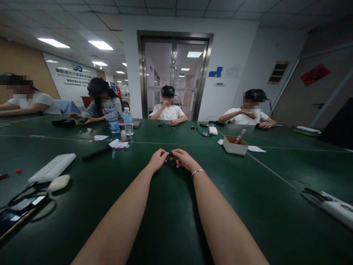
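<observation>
Two bare hands meet at the middle of the dark green tabletop (176, 221), forearms stretched out flat from the near edge. Between them sits a small dark object (171, 154), pinched from both sides: the left hand (157, 161) closes its fingers on the object's left end, and the right hand (184, 159), with a thin bracelet (197, 172) at the wrist, closes its fingers on the right end. The object's long axis runs left to right, straight from one set of fingertips to the other, so neither hand is nearer; each has one end. It is too small and dark at this range to name; it may be a little plastic part or clip. It is held low, just above or resting on the tabletop; which, I cannot tell.

Off to the left lie a white oblong case (52, 168), a pale oval mouse-like object (59, 182) and a phone (19, 213) with dark cables. Farther out stand two water bottles (121, 121) and, right of centre, an open cardboard box (235, 145) with a red-handled tool standing in it. Four other people sit along the far side of the tabletop, each with hands busy at their own places, well apart from these two hands.
</observation>
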`<state>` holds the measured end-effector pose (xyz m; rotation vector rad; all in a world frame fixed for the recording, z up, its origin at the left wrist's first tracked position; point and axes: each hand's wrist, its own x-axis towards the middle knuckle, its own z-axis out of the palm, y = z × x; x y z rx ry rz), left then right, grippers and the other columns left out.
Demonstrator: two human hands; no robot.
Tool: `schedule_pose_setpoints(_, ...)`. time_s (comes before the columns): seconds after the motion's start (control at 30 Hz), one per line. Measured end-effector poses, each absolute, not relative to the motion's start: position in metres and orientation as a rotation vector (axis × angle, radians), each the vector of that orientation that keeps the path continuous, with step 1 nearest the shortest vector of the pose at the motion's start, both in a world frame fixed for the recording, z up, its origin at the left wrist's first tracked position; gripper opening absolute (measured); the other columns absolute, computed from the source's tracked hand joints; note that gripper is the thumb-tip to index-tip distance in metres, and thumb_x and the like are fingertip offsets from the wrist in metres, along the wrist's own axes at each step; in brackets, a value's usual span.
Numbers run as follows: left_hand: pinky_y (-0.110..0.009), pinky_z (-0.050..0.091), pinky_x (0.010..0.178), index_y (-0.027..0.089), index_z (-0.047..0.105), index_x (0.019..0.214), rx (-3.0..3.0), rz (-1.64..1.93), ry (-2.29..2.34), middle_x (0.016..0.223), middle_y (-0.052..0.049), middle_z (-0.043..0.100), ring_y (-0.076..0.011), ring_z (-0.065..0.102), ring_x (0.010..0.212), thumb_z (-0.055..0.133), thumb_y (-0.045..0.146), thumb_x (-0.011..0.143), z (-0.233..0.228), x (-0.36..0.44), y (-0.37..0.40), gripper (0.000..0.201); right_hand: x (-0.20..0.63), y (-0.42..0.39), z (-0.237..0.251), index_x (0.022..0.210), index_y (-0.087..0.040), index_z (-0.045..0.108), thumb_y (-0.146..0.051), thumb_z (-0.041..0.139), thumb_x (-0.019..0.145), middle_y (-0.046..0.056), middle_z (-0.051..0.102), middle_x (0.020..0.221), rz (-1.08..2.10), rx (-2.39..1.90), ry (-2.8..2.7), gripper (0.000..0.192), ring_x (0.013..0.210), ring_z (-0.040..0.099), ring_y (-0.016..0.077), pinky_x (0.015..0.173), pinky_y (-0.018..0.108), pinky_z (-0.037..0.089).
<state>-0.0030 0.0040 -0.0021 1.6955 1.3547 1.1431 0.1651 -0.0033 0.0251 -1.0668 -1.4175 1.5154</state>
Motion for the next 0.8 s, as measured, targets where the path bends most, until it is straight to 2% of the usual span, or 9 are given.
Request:
schedule_pose_setpoints(0.13, -0.023, 0.042, 0.056, 0.017, 0.055, 0.083, 1.735, 1.146, 1.374, 0.079, -0.003, 0.061, -0.0120, 0.058, 0.060, 0.045, 0.043, 0.081, -0.002, -0.004, 0.003, 0.028, 0.168, -0.005, 0.025, 0.101, -0.020, 0.055, -0.013, 0.059, 0.082, -0.003, 0.054, 0.072, 1.540, -0.963, -1.422, 0.021, 0.041, 0.044, 0.0035, 0.042, 0.021, 0.054)
schedule_pose_setpoints(0.3, -0.026, 0.041, 0.055, 0.017, 0.057, 0.067, 1.787, 1.089, 1.451, 0.063, -0.002, 0.060, -0.0150, 0.056, 0.056, 0.035, 0.058, 0.082, 0.003, -0.006, -0.002, 0.049, 0.171, -0.006, 0.024, 0.102, -0.018, 0.057, -0.011, 0.060, 0.079, -0.005, 0.050, 0.062, 1.566, -0.935, -1.467, 0.024, 0.043, 0.045, 0.0049, 0.043, 0.020, 0.054)
schedule_pose_setpoints(0.43, -0.027, 0.041, 0.058, 0.016, 0.059, 0.060, 1.788, 1.061, 1.528, 0.058, -0.004, 0.061, -0.0165, 0.057, 0.055, 0.033, 0.062, 0.081, 0.006, -0.006, -0.004, 0.056, 0.170, -0.005, 0.023, 0.104, -0.017, 0.057, -0.006, 0.059, 0.077, -0.007, 0.047, 0.056, 1.561, -0.910, -1.519, 0.029, 0.042, 0.045, 0.0052, 0.044, 0.019, 0.054)
schedule_pose_setpoints(0.63, -0.027, 0.040, 0.060, 0.016, 0.061, 0.057, 1.826, 1.049, 1.581, 0.056, -0.004, 0.062, -0.0166, 0.058, 0.056, 0.033, 0.063, 0.081, 0.010, -0.004, -0.006, 0.059, 0.161, -0.001, 0.019, 0.095, -0.014, 0.061, -0.004, 0.063, 0.073, 0.000, 0.061, 0.078, 1.413, -1.026, -1.735, 0.025, 0.043, 0.047, 0.0034, 0.037, 0.015, 0.046)
schedule_pose_setpoints(0.73, -0.028, 0.039, 0.061, 0.017, 0.062, 0.058, 1.934, 1.012, 1.627, 0.057, -0.004, 0.061, -0.0177, 0.057, 0.057, 0.032, 0.063, 0.082, 0.015, -0.005, -0.010, 0.060, 0.155, -0.001, 0.016, 0.089, -0.015, 0.063, -0.013, 0.071, 0.070, 0.003, 0.060, 0.084, 1.202, -1.126, -1.802, 0.021, 0.045, 0.046, 0.0049, 0.034, 0.017, 0.041)
schedule_pose_setpoints(0.8, -0.028, 0.038, 0.062, 0.018, 0.064, 0.061, 2.036, 1.009, 1.673, 0.062, -0.005, 0.062, -0.0189, 0.057, 0.061, 0.033, 0.060, 0.083, 0.019, -0.005, -0.013, 0.057, 0.150, -0.004, 0.016, 0.082, -0.016, 0.063, -0.021, 0.076, 0.065, 0.003, 0.058, 0.086, 0.961, -1.216, -1.841, 0.022, 0.051, 0.048, 0.0067, 0.039, 0.018, 0.041)
